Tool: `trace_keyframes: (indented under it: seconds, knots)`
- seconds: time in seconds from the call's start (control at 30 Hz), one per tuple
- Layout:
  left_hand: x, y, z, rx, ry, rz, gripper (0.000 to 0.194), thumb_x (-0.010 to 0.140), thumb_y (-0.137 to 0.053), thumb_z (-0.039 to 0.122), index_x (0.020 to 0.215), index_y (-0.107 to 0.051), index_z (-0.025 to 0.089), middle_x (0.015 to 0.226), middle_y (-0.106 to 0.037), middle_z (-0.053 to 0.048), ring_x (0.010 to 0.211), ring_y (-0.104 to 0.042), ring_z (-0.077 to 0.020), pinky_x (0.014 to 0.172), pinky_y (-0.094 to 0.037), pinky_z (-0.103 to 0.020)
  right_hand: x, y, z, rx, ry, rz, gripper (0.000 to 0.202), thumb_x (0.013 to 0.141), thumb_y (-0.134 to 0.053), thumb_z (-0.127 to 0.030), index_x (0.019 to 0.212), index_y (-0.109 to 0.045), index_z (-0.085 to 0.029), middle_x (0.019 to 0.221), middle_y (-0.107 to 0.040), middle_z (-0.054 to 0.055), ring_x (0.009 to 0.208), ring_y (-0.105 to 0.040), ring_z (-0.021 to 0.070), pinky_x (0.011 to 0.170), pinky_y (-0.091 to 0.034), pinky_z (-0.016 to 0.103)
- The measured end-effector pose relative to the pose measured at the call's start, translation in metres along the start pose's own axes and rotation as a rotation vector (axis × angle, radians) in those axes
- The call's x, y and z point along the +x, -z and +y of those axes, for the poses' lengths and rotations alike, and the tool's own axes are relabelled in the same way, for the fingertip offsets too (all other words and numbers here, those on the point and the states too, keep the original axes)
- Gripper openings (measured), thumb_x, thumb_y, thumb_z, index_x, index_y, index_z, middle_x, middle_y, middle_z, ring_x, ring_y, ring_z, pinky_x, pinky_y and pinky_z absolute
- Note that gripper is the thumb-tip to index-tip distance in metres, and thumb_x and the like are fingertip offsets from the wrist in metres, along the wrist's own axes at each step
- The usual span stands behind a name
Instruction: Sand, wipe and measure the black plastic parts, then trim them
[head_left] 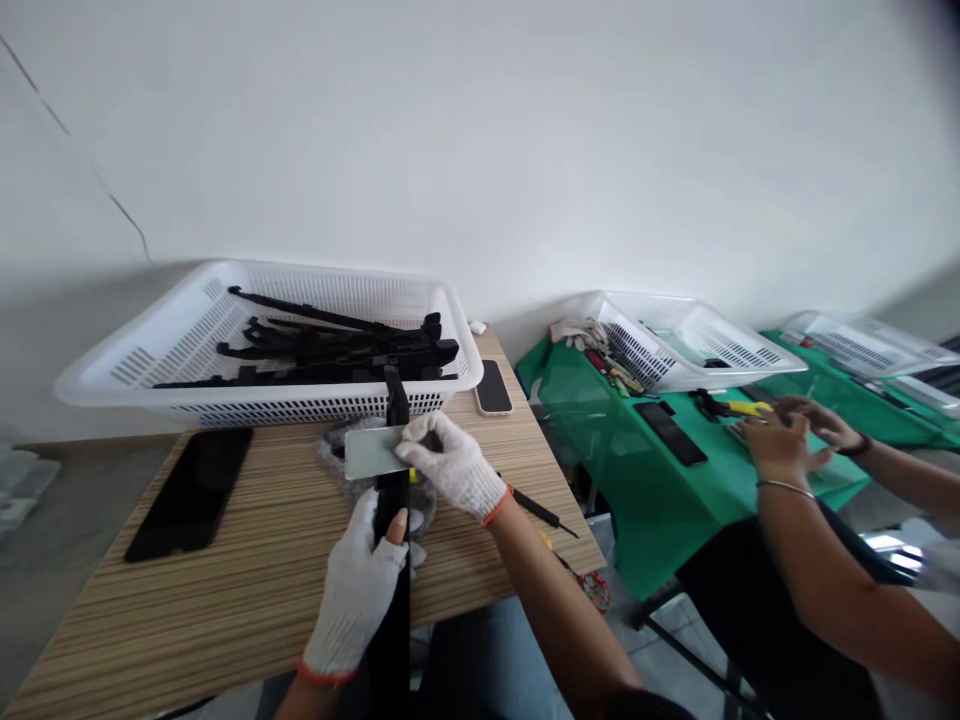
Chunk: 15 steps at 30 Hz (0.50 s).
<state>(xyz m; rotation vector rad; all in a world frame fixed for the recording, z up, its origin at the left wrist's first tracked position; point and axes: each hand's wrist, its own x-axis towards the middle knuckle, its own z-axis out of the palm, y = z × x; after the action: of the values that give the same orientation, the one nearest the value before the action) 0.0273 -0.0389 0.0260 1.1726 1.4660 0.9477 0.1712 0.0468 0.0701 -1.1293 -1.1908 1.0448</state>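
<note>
My left hand (358,598), in a white knit glove with an orange cuff, is wrapped round a long black plastic strip (396,625). The glove leaves the thumb tip bare. The strip runs upright from my lap past the table edge toward the basket. In my right hand (454,468), gloved alike, a thin pale rectangular plate (370,453) is pinched by one end. It lies crosswise over the strip, just above my left hand. Whether plate and strip touch is unclear. Behind them, grey fuzzy material (335,440) rests on the wooden table (277,590).
A white basket (461,320) holds several black strips. Around it are a black tablet-like slab (191,490), a phone (493,387), a screwdriver (536,508) and a red-handled tool (594,592). At right, a co-worker's hands (784,440) work over a green-covered table (622,480).
</note>
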Motion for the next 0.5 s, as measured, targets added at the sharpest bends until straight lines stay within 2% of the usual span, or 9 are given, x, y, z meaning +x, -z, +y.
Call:
trace_keyframes:
  seconds: [0.1, 0.17, 0.23, 0.33, 0.37, 0.43, 0.47, 0.5]
  knots:
    - [0.000, 0.000, 0.000, -0.036, -0.004, -0.021, 0.051, 0.088, -0.060, 0.063, 0.120, -0.056, 0.024, 0.090, -0.075, -0.003, 0.055, -0.071, -0.0190, 0.051, -0.056, -0.030, 0.001, 0.000, 0.001, -0.010, 0.000, 0.145, 0.016, 0.078, -0.071, -0.039, 0.080, -0.062, -0.026, 0.088, -0.069, -0.002, 0.086, -0.064, 0.0154, 0.085, -0.055, 0.030]
    - [-0.001, 0.000, 0.002, -0.036, -0.002, -0.008, 0.052, 0.086, -0.062, 0.064, 0.118, -0.056, 0.024, 0.087, -0.075, -0.003, 0.054, -0.070, -0.0189, 0.050, -0.056, -0.030, 0.001, 0.000, 0.001, 0.011, -0.002, 0.069, 0.016, 0.075, -0.074, -0.037, 0.079, -0.063, -0.026, 0.089, -0.070, -0.002, 0.086, -0.065, 0.0152, 0.084, -0.056, 0.029]
    - [-0.001, 0.000, 0.004, -0.033, 0.007, 0.011, 0.054, 0.084, -0.063, 0.066, 0.116, -0.056, 0.023, 0.087, -0.075, -0.003, 0.054, -0.069, -0.0188, 0.049, -0.055, -0.029, 0.002, -0.001, 0.000, 0.054, -0.021, -0.009, 0.017, 0.072, -0.076, -0.035, 0.078, -0.064, -0.025, 0.086, -0.071, -0.002, 0.080, -0.064, 0.0140, 0.076, -0.056, 0.026]
    - [-0.002, 0.000, 0.007, -0.048, 0.019, 0.005, 0.055, 0.084, -0.062, 0.069, 0.114, -0.056, 0.023, 0.088, -0.075, -0.003, 0.054, -0.069, -0.0179, 0.050, -0.054, -0.029, 0.002, -0.001, -0.001, 0.107, -0.071, 0.174, 0.014, 0.075, -0.070, -0.036, 0.080, -0.066, -0.024, 0.083, -0.070, -0.003, 0.070, -0.059, 0.0115, 0.058, -0.050, 0.021]
    - [-0.002, 0.000, 0.007, -0.053, 0.023, 0.007, 0.056, 0.083, -0.062, 0.070, 0.114, -0.055, 0.023, 0.087, -0.074, -0.003, 0.054, -0.068, -0.0176, 0.050, -0.054, -0.029, 0.002, -0.001, -0.001, 0.115, -0.087, 0.166, 0.015, 0.075, -0.071, -0.037, 0.081, -0.067, -0.024, 0.084, -0.070, -0.002, 0.068, -0.059, 0.0113, 0.055, -0.048, 0.021]
    - [-0.003, 0.000, 0.009, -0.065, 0.030, 0.017, 0.059, 0.082, -0.062, 0.072, 0.114, -0.055, 0.023, 0.085, -0.073, -0.002, 0.053, -0.068, -0.0174, 0.050, -0.053, -0.029, 0.001, 0.001, 0.001, 0.129, -0.114, 0.050, 0.019, 0.071, -0.075, -0.037, 0.082, -0.068, -0.023, 0.086, -0.071, -0.002, 0.067, -0.058, 0.0111, 0.054, -0.048, 0.021]
    - [-0.003, 0.000, 0.009, -0.072, 0.033, 0.018, 0.060, 0.081, -0.062, 0.073, 0.114, -0.055, 0.024, 0.084, -0.072, -0.002, 0.053, -0.067, -0.0174, 0.049, -0.053, -0.029, 0.000, 0.003, 0.002, 0.138, -0.126, 0.032, 0.021, 0.070, -0.076, -0.038, 0.083, -0.069, -0.023, 0.086, -0.071, -0.001, 0.065, -0.058, 0.0108, 0.054, -0.048, 0.021]
    - [-0.003, 0.000, 0.009, -0.081, 0.033, 0.015, 0.061, 0.081, -0.063, 0.074, 0.114, -0.055, 0.024, 0.085, -0.072, -0.002, 0.053, -0.067, -0.0173, 0.050, -0.053, -0.029, 0.000, 0.006, 0.004, 0.145, -0.135, 0.079, 0.022, 0.071, -0.075, -0.039, 0.085, -0.069, -0.023, 0.085, -0.071, -0.002, 0.061, -0.056, 0.0103, 0.053, -0.048, 0.022]
